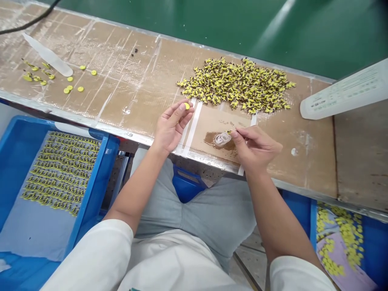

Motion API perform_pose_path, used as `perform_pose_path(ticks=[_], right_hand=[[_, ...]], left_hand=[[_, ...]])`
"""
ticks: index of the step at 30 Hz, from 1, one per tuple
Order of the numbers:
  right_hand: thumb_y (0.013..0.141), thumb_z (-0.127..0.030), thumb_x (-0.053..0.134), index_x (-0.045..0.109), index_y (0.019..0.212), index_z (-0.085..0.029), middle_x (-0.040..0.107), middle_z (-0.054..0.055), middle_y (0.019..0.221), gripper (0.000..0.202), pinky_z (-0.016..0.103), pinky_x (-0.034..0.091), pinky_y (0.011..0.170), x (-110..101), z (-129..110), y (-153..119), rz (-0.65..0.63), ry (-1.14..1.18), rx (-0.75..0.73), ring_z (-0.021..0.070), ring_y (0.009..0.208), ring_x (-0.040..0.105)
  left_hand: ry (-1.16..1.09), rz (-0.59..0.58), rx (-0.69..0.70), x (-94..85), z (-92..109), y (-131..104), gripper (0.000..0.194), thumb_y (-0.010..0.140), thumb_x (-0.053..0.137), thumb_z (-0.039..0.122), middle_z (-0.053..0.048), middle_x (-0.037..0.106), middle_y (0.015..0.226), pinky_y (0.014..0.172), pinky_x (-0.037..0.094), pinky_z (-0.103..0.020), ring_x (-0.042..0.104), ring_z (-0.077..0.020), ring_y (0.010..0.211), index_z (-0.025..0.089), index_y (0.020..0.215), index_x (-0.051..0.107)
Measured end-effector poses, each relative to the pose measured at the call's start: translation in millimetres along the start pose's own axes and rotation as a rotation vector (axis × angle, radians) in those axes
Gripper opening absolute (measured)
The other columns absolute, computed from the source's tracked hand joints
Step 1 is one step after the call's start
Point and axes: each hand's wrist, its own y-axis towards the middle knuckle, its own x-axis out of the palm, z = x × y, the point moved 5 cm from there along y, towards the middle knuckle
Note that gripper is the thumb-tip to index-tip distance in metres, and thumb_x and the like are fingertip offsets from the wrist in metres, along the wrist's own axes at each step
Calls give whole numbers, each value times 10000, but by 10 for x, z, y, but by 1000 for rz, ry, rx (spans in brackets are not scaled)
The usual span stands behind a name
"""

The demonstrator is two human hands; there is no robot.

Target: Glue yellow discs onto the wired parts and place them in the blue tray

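Note:
Between the thumb and fingers of my left hand [173,126] is a small round yellow disc [186,106], held above the front of the covered bench. My right hand [257,147] pinches a tiny yellow-and-dark piece [229,132] close to a small clear cup [222,139]. That cup sits in a wet brown patch on a cardboard sheet [209,121]. Behind both hands lies a wide heap of small yellow-and-dark pieces [236,85]. How the pinched piece is shaped cannot be made out.
A white bottle [345,91] leans at the right. Loose yellow discs [80,89] and a pale flat strip [50,56] lie on the left. A blue tray [91,190] at lower left holds rows of assembled pieces; another blue bin [371,238] at lower right holds yellow discs.

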Motion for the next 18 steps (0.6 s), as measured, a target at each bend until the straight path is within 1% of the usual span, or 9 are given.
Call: perform_pose_path(ticks=[4, 7, 9, 13, 16, 18], right_hand=[[796, -310, 821, 791, 965, -324, 738, -7, 768, 172, 360, 568, 666, 18, -12, -3, -19, -26, -45, 176, 659, 675], [794, -257, 814, 791, 990, -362, 736, -26, 777, 224, 362, 559, 667, 29, -27, -14, -29, -31, -77, 179, 659, 670], [793, -249, 809, 790, 990, -367, 735, -27, 776, 230, 366, 555, 656, 30, -28, -22, -36, -53, -77, 179, 657, 663], [800, -340, 796, 793, 941, -329, 726, -6, 753, 142, 386, 577, 668, 20, 14, -40, -60, -132, -24, 183, 657, 659], [792, -382, 795, 793, 910, -312, 731, 9, 761, 137, 406, 586, 687, 11, 50, -50, -72, -174, 8, 195, 669, 660], [789, -385, 804, 792, 920, -319, 733, 13, 770, 147, 413, 588, 704, 16, 52, -51, -79, -161, -1, 197, 676, 663]], left_hand=[[5, 5, -2, 5, 7, -11, 129, 892, 699, 172, -19, 774, 1090, 1059, 534, -224, 687, -158, 1195, 183, 1010, 750], [-1, 33, -17, 3, 6, -18, 139, 888, 704, 165, -28, 767, 1124, 1073, 532, -238, 666, -177, 1235, 178, 1018, 751], [0, 44, -21, 4, 7, -19, 132, 889, 702, 162, -31, 765, 1133, 1076, 534, -242, 655, -188, 1253, 176, 1010, 753], [-6, 49, -24, 3, 3, -13, 128, 884, 712, 168, -33, 769, 1130, 1065, 550, -254, 652, -205, 1259, 178, 1003, 757], [-23, 56, -33, -3, -3, -12, 153, 882, 715, 174, -35, 767, 1146, 1066, 554, -267, 648, -213, 1264, 181, 1029, 754], [-26, 55, -35, -2, -3, -14, 161, 886, 710, 175, -37, 765, 1156, 1071, 549, -269, 646, -214, 1266, 177, 1042, 751]])
